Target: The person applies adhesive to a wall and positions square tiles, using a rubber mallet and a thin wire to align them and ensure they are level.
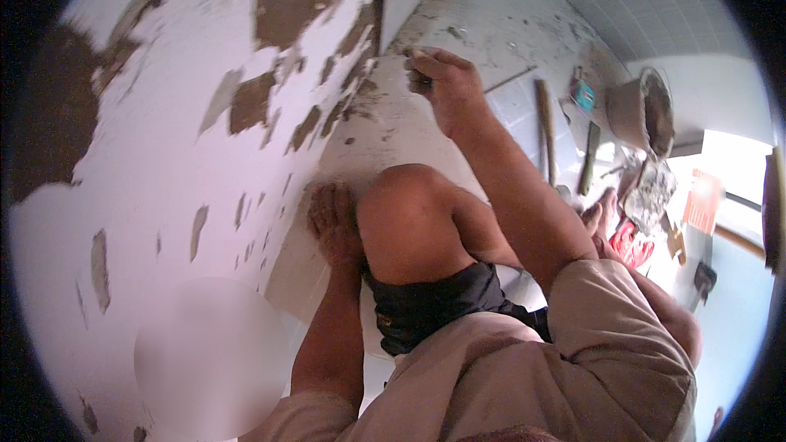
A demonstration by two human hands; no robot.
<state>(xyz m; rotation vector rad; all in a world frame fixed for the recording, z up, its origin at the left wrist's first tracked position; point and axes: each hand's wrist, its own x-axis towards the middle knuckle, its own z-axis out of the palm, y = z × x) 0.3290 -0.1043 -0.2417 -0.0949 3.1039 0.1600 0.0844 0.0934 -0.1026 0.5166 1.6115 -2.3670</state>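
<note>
My right hand (446, 80) is stretched far forward, low beside the end of the patchy white wall (164, 115). Its fingers are curled closed, and whatever may be in them is hidden. My left hand (334, 217) lies beside my bent knee, close to the foot of the wall, with its fingers extended and slightly blurred. I see nothing in it. Brown bare patches (250, 102) break up the white coating on the wall, and smaller grey marks are scattered lower down.
Right of my outstretched arm are a long wooden stick (544, 127), a dark flat bar (589, 155), a small teal item (583, 95) and a dirty bucket (626, 115). A red bag (629, 244) and an orange crate (702, 200) are farther right. Dirt marks the floor (401, 106).
</note>
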